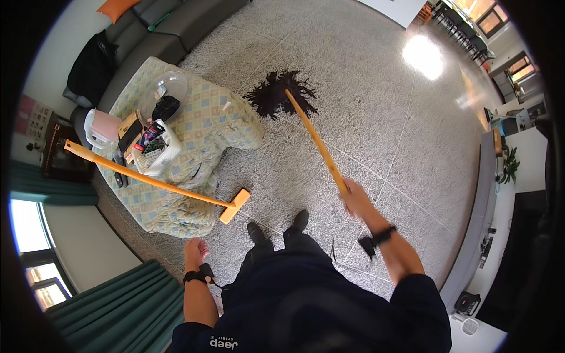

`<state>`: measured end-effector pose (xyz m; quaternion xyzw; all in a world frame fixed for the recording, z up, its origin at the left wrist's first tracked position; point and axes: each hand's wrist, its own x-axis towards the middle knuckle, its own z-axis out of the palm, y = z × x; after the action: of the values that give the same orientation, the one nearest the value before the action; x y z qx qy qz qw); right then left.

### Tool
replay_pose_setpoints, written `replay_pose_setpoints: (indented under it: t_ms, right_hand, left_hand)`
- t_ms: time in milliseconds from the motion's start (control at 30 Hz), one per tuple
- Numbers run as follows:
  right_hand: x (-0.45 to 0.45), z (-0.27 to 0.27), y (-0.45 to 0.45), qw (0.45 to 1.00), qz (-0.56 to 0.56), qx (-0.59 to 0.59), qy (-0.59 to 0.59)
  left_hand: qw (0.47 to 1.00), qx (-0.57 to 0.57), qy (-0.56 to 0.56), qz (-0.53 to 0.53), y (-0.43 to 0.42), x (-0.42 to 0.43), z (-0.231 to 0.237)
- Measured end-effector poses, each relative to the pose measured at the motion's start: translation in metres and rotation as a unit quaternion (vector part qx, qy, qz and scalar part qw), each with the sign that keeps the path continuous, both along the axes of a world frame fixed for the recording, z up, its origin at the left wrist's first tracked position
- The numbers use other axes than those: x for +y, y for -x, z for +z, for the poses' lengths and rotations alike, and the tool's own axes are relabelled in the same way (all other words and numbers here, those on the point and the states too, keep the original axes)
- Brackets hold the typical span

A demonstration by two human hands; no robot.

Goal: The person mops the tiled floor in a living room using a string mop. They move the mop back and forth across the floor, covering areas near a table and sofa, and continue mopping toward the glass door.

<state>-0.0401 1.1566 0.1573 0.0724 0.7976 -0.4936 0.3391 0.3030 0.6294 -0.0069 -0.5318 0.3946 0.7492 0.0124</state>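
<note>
My right hand (356,199) is shut on the end of a yellow mop handle (315,137). This handle slopes away to a dark string mop head (271,95), whose strands spread over the speckled floor beside the table. My left hand (195,254) hangs at my left side, fingers loosely curled, with nothing seen in it. Ahead of it, an orange flat-headed floor tool (167,183) leans across the quilted cloth (212,110) on the table. The tool's rectangular head (235,206) is near my left shoe (256,231).
On the cloth are a pink-and-white jug (103,127), a white basket (170,152) of small items and a clear lid (176,84). A grey sofa (172,33) stands behind. Green curtains (119,304) hang at left; a low cabinet (474,189) runs along the right.
</note>
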Motion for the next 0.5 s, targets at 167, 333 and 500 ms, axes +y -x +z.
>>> replay_pose_setpoints:
  t_ms: [167,333,500]
  right_hand:
    - [0.043,0.024,-0.090,0.991,-0.048,-0.121,-0.044]
    - [-0.005,-0.023,-0.028,0.997,-0.011,-0.069,-0.012]
    - [-0.054,-0.060,0.061,1.000,-0.001,-0.013,0.000]
  left_hand:
    - [0.997,-0.065,0.009,0.045,-0.029,0.002,-0.028]
    - [0.995,-0.075,0.045,0.042,-0.008,0.013,-0.010]
    - [0.999,-0.006,0.041,0.008,0.023,0.015,0.021]
